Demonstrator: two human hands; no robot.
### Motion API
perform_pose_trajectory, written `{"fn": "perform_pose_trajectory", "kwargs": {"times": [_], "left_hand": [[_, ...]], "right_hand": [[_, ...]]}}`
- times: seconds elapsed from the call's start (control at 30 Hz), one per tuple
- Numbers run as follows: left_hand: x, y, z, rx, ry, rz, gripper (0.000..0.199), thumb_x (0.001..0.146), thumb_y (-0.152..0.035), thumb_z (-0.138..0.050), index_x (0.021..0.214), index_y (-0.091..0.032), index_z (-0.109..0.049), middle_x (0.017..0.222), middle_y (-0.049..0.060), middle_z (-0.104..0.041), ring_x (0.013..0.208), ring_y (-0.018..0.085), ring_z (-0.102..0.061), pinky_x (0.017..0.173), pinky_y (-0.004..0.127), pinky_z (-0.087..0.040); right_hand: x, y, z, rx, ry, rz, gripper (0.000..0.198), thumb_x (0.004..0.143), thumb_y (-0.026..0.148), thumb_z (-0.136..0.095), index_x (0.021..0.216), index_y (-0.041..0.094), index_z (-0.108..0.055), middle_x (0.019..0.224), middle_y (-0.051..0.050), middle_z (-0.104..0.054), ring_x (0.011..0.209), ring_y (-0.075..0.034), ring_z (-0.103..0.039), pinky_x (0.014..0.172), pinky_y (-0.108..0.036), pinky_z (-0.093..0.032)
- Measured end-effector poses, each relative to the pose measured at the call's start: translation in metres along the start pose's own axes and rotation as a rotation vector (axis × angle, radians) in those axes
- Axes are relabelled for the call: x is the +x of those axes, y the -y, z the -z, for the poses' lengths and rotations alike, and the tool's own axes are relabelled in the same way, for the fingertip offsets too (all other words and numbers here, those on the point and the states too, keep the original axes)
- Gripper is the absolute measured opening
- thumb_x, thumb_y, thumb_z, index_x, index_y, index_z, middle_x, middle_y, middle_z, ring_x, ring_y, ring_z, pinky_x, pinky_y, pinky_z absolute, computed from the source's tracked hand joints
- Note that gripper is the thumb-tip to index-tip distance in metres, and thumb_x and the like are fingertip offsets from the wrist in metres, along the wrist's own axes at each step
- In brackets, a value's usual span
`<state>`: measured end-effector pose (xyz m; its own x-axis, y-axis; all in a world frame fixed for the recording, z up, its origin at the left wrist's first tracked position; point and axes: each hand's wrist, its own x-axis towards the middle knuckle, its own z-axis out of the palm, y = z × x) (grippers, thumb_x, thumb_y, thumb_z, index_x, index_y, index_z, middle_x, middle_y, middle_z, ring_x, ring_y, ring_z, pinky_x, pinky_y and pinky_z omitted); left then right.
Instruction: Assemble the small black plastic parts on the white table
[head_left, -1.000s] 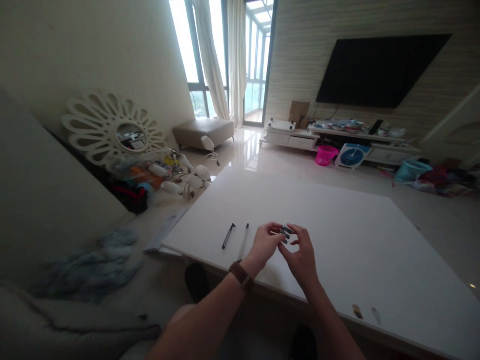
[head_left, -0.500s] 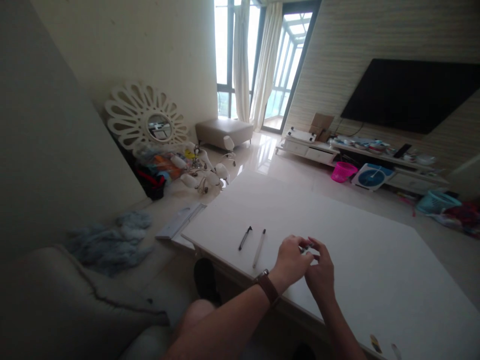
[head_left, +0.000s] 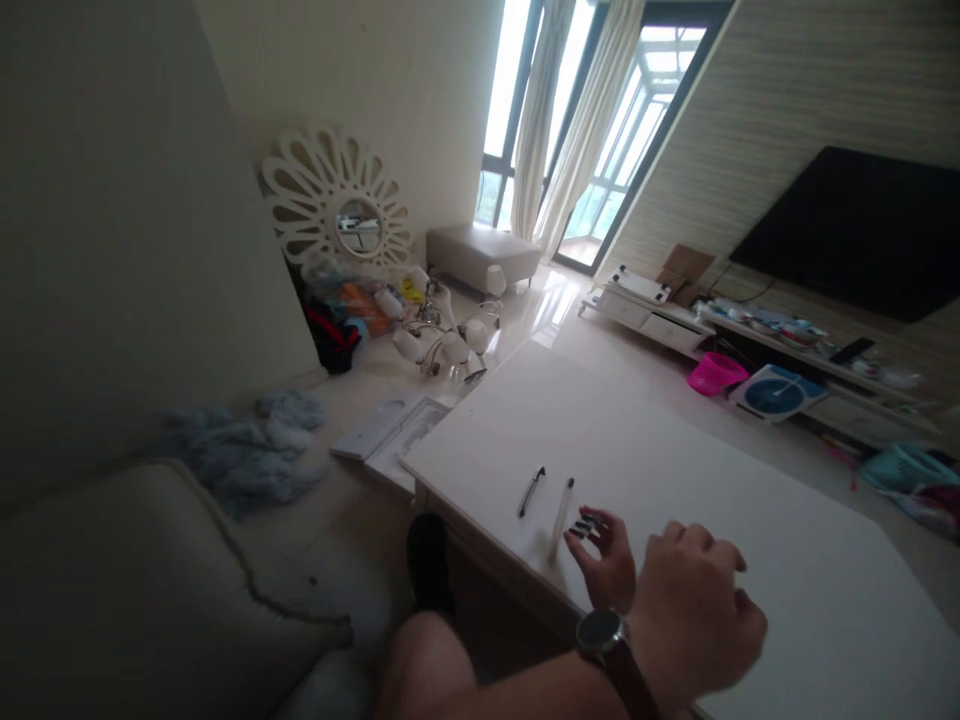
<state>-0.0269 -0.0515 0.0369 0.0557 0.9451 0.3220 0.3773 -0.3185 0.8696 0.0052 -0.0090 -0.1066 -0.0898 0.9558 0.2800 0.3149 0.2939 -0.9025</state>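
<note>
White table (head_left: pixel 622 440). Over it, the left hand (head_left: pixel 694 610) curls loosely; whether it holds anything is hidden. The right hand (head_left: pixel 611 565) pinches. Wristwatch (head_left: pixel 600 632), dial unreadable. Beside a slim pen (head_left: pixel 561 520), between the right fingertips: a small dark-and-silver object (head_left: pixel 585 525).

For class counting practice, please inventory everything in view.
small pieces: count unclear, black and silver, right fingers
pens: two, dark and pale, table
table: one, white, centre
shallow box: one, white, beside table
cloth heap: one, grey, left
sofa: one, pale, lower left
sunburst mirror: one, cream, left
clutter: uncounted, multicoloured, below mirror
chandelier: one, white, beyond box
ottoman: one, beige, near window
curtains: two, cream, window
television: one, black, upper right
TV cabinet: one, white, below television
baskets: two, pink and teal, right
fan: one, blue, between baskets
wristwatch: one, brown strap, left arm
knee: one, bare, bottom
left hand: one, bare, over table
right hand: one, bare, over table
</note>
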Motion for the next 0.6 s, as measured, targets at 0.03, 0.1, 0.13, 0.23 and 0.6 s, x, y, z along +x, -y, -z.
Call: {"fn": "perform_pose_trajectory", "kwargs": {"times": [0.03,0.1,0.13,0.23,0.6], "left_hand": [[-0.001,0.000,0.001,-0.019,0.008,-0.018,0.030,0.086,-0.033,-0.053,0.110,-0.020,-0.065,0.106,0.009,-0.063,0.104,0.026,-0.053,0.095,0.042,-0.045],[-0.003,-0.001,0.003,-0.044,0.018,-0.033,0.033,0.086,-0.034,-0.052,0.112,-0.018,-0.064,0.106,0.010,-0.063,0.104,0.026,-0.053,0.093,0.041,-0.046],[-0.003,-0.001,0.005,-0.055,0.021,-0.034,0.034,0.087,-0.035,-0.051,0.112,-0.018,-0.064,0.107,0.010,-0.063,0.103,0.027,-0.053,0.092,0.042,-0.046],[-0.003,0.002,0.006,-0.090,0.031,-0.016,0.036,0.087,-0.036,-0.050,0.115,-0.018,-0.064,0.108,0.012,-0.062,0.103,0.028,-0.053,0.091,0.043,-0.047],[0.002,0.017,-0.005,-0.203,0.107,0.096,0.037,0.086,-0.035,-0.051,0.117,-0.019,-0.064,0.105,0.016,-0.060,0.097,0.032,-0.053,0.081,0.047,-0.047]], "right_hand": [[-0.004,0.002,-0.013,0.010,0.065,-0.007,0.046,0.073,0.036,-0.077,0.113,0.023,-0.058,0.114,-0.009,-0.067,0.100,-0.027,-0.068,0.088,-0.046,-0.059],[-0.007,0.006,-0.040,0.018,0.191,0.002,0.043,0.078,0.033,-0.075,0.116,0.023,-0.056,0.119,-0.010,-0.065,0.105,-0.026,-0.067,0.092,-0.046,-0.058],[-0.006,0.009,-0.053,0.015,0.232,0.018,0.042,0.079,0.032,-0.073,0.117,0.024,-0.056,0.121,-0.010,-0.064,0.107,-0.025,-0.066,0.094,-0.045,-0.057],[0.009,0.016,-0.094,0.005,0.274,0.051,0.042,0.077,0.032,-0.073,0.115,0.023,-0.057,0.117,-0.010,-0.064,0.105,-0.025,-0.066,0.089,-0.043,-0.058],[0.078,-0.010,-0.191,-0.182,0.400,0.073,0.040,0.071,0.030,-0.068,0.104,0.025,-0.046,0.111,-0.007,-0.068,0.098,-0.023,-0.065,0.084,-0.039,-0.052]]}}
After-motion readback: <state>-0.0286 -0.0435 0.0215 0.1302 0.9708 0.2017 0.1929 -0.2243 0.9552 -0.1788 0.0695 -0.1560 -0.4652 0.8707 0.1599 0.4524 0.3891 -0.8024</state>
